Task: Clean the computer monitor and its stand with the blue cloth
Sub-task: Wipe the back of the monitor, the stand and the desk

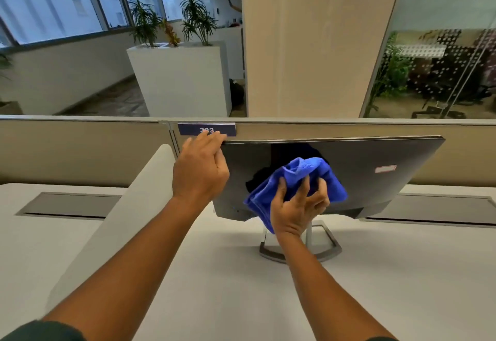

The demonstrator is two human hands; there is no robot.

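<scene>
- The left hand (200,173) gripped the monitor (375,179) at its upper left corner — fingers curled over the top edge; the screen was tilted
- The right hand (298,206) clutched the bunched blue cloth (300,177) against the dark screen, low and centre
- The stand (328,246) sat on the white desk (214,287) below; bare desk lay on both sides
- A partition (335,128) ran just behind the top edge

A: Bright, even daylight, coming from the windows (53,5) at ten o'clock.
B: Shadows are soft. The monitor (375,193) screen carries a dull sheen and dark reflection. Straight lines bow toward the edges, and everything is slightly soft
</scene>
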